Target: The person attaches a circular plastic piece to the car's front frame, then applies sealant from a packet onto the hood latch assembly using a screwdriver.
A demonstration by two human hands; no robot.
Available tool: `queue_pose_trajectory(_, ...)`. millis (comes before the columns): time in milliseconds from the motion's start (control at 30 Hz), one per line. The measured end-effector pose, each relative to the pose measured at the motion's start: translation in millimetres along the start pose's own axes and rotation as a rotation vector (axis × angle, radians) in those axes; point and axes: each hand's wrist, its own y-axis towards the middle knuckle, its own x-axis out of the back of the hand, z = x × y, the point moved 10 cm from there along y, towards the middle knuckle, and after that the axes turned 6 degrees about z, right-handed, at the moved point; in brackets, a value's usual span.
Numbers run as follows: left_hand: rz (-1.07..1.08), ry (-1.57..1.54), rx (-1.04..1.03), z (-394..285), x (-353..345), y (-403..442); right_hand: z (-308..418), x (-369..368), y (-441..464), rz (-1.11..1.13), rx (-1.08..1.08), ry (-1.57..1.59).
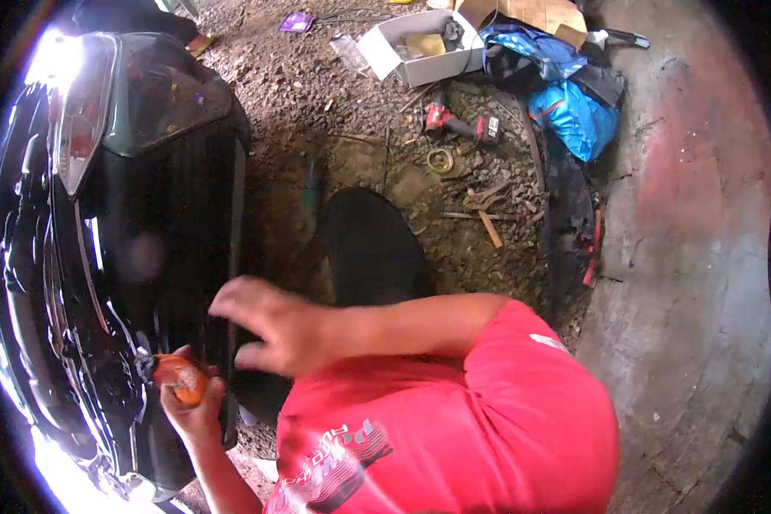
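My left hand is closed around a rounded orange object with a shiny, partly clear surface and a dark end; its exact kind I cannot make out. That dark end lies against or just in front of the glossy black car body panel, and contact is unclear. My right hand is held in the air to the right of the orange object, slightly blurred, fingers apart and with nothing visible in it. Above the hands in the view is the car's light unit, with a clear lens along its left edge.
On the gravel lie a red cordless power tool, a roll of tape and a hammer-like tool with a wooden handle. Farther back are a white box and a blue bag. A concrete strip runs along the right.
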Motion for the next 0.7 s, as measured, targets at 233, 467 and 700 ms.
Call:
queue_pose_trajectory(233,-0.413,0.170,0.086,2,92,8,-187,207,-173,-0.618,-0.927,-0.393)
queue_pose_trajectory(467,-0.487,0.285,-0.006,-20,129,25,-305,136,-344,-0.824,-1.344,0.817)
queue_pose_trajectory(700,-0.458,0.708,0.216,32,184,13,-244,146,-313,-0.780,-1.505,1.004)
